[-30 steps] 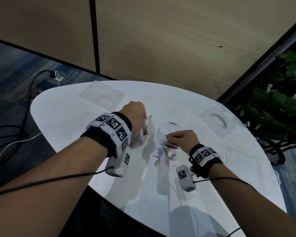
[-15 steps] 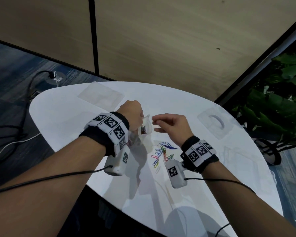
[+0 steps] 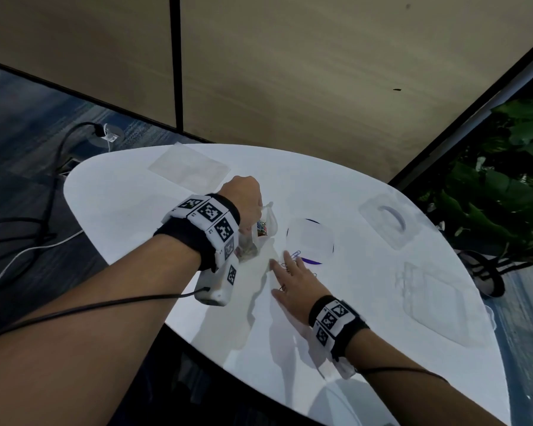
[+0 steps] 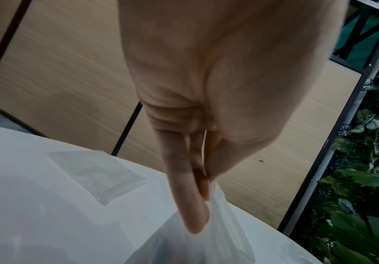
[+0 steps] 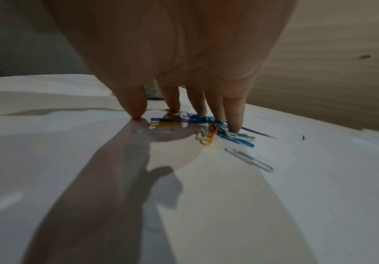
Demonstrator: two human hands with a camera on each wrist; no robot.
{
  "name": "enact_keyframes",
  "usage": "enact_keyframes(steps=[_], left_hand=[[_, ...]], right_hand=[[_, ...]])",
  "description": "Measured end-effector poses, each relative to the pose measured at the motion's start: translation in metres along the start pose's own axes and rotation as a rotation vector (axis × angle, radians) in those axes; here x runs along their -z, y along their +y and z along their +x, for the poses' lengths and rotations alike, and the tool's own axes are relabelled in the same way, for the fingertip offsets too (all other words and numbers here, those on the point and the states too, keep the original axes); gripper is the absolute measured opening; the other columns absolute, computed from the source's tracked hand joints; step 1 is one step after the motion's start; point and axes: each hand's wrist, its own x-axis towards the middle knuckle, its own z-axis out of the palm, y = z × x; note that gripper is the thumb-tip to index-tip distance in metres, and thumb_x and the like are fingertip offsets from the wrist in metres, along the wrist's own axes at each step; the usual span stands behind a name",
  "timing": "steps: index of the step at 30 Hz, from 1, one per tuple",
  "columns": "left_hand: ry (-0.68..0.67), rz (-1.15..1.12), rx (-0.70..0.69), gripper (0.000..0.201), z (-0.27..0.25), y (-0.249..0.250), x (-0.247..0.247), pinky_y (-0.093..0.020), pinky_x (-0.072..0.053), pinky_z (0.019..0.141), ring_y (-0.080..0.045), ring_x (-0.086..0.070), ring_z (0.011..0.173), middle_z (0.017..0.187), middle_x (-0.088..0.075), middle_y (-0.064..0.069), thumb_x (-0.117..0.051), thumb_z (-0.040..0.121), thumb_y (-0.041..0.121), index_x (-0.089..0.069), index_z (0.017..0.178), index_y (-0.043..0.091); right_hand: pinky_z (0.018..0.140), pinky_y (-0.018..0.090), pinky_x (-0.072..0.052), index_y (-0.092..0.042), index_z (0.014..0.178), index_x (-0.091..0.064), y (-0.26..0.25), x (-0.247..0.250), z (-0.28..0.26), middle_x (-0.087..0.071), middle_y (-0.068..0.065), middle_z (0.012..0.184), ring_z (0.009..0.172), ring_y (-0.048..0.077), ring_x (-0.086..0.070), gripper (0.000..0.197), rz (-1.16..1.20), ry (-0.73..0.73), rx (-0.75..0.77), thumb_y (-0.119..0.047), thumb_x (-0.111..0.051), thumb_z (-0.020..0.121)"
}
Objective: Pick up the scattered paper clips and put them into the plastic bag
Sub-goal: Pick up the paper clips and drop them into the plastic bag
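My left hand (image 3: 243, 201) pinches the rim of a small clear plastic bag (image 3: 263, 229) and holds it upright on the white table (image 3: 136, 210); several coloured clips show inside it. In the left wrist view the fingers (image 4: 188, 205) grip the bag's (image 4: 220, 232) top edge. My right hand (image 3: 293, 278) lies spread over the pile of coloured paper clips (image 5: 206, 128), fingertips (image 5: 136, 110) touching the table around them. A single silver clip (image 5: 249, 159) lies apart, nearer the wrist. One blue clip (image 3: 296, 254) shows just past my fingertips.
A flat clear bag (image 3: 190, 167) lies at the table's far left. A clear square lid with a purple rim (image 3: 310, 241) sits beyond my right hand. Further right lie a clear packet with a handle shape (image 3: 388, 219) and another clear packet (image 3: 437, 305). Plants (image 3: 505, 167) stand at the right.
My right hand has come down from the bag's mouth and now lies spread on the clip pile. The left hand still holds the bag in place.
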Motion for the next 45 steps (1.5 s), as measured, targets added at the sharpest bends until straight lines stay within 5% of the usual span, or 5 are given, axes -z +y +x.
enact_keyframes(steps=[12,19,28,34,45], left_hand=[[-0.016,-0.009,0.006,0.026,0.002,0.006,-0.007,-0.045,-0.061,0.085,-0.037,-0.074,0.091,0.095,-0.074,-0.021,-0.053,0.094,-0.001,-0.07,0.114,0.0],[-0.026,0.015,-0.015,0.027,0.004,0.001,-0.01,-0.045,-0.062,0.081,-0.036,-0.074,0.085,0.08,-0.072,-0.014,-0.053,0.092,-0.002,-0.071,0.112,0.001],[-0.047,0.029,-0.043,0.028,0.006,0.006,-0.017,-0.043,-0.062,0.084,-0.033,-0.073,0.09,0.091,-0.073,-0.015,-0.052,0.094,-0.002,-0.071,0.114,0.002],[-0.046,0.009,-0.048,0.026,0.01,0.008,-0.026,-0.044,-0.063,0.081,-0.033,-0.074,0.086,0.08,-0.071,-0.008,-0.052,0.094,0.0,-0.075,0.108,0.003],[0.023,-0.058,-0.027,0.022,0.015,0.001,-0.024,-0.043,-0.062,0.083,-0.034,-0.073,0.091,0.098,-0.074,-0.016,-0.057,0.093,0.003,-0.076,0.104,0.005]], right_hand=[[0.06,0.034,-0.054,-0.006,0.091,-0.065,0.019,-0.022,-0.007,-0.064,0.014,0.097,0.077,0.033,-0.065,0.027,-0.116,0.118,0.133,0.0,-0.072,0.065],[0.077,0.036,-0.05,-0.005,0.093,-0.07,0.009,0.013,0.008,-0.064,0.012,0.1,0.093,0.031,-0.063,0.019,-0.168,0.04,0.051,0.0,-0.054,0.083],[0.084,0.031,-0.059,-0.013,0.075,-0.081,0.066,0.055,0.014,-0.077,0.007,0.076,0.081,0.021,-0.074,0.014,0.944,0.268,-0.452,-0.007,-0.086,0.063],[0.072,0.023,-0.059,0.007,0.083,-0.072,0.03,0.097,0.011,-0.073,0.014,0.081,0.074,0.021,-0.071,0.013,1.554,0.339,-0.224,0.011,-0.077,0.072],[0.073,0.028,-0.061,-0.014,0.093,-0.077,-0.002,0.117,0.017,-0.076,0.0,0.079,0.068,0.012,-0.073,0.012,0.89,0.515,-0.047,-0.012,-0.068,0.086]])
